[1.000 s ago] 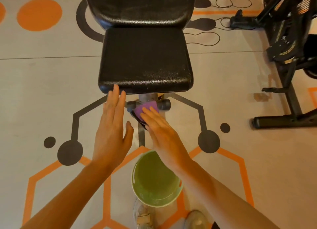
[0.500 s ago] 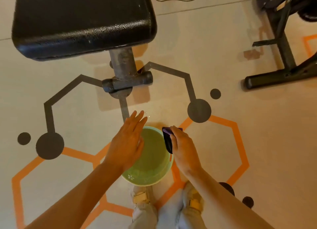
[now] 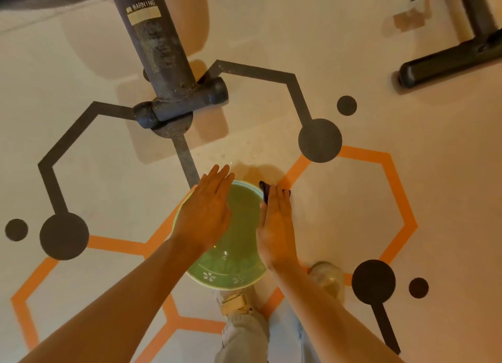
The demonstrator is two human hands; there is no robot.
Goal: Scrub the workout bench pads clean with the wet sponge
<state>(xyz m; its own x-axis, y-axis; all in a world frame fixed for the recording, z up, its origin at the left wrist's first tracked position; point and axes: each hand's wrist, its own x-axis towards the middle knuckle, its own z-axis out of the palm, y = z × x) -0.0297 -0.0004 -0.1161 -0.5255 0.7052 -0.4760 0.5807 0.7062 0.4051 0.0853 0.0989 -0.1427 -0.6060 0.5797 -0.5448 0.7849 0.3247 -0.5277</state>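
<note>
Both hands have dropped over the green bowl (image 3: 231, 275) on the floor: right hand (image 3: 275, 227) grasps the sponge (image 3: 267, 193) at the far rim, probably for rewetting; left hand (image 3: 207, 213) hovers flat, released.

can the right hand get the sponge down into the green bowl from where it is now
Probably yes. The right hand holds the sponge at the green bowl's right rim; the left hand covers only the bowl's left part.

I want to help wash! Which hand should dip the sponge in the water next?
The right hand, probably: it already holds the dark purple sponge at the rim of the round green water bowl. The left hand hovers flat over the bowl, holding nothing.
</note>
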